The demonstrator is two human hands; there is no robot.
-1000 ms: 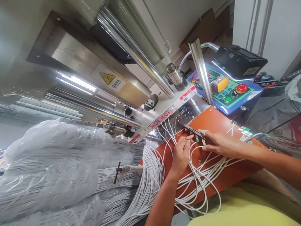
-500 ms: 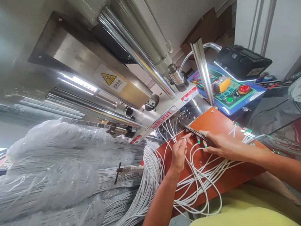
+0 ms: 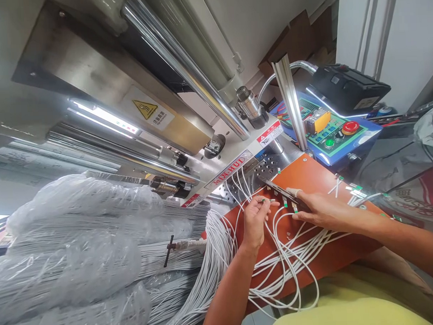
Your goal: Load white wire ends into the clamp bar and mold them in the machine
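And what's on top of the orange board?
White cables cross the near part of the orange board; small green-marked pieces sit near its far edge and right end. The right hand holds a dark tool over it. Anything beneath that hand or the cables is hidden.

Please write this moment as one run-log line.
Left hand: holds small connector; Right hand: holds metal tool; Around: white cables, orange board

A small green-and-silver connector (image 3: 267, 200) is pinched by the left hand (image 3: 254, 223), while a slim metal hand tool (image 3: 279, 188) is gripped in the right hand (image 3: 321, 208) over an orange board (image 3: 309, 178). White cables (image 3: 219, 236) are draped across the board's left side. Plastic-wrapped cable bundles (image 3: 66, 243) are piled beside the MIN-HUI press (image 3: 229, 173); a red emergency-stop button (image 3: 350, 127) is mounted on a blue control box (image 3: 366, 132).
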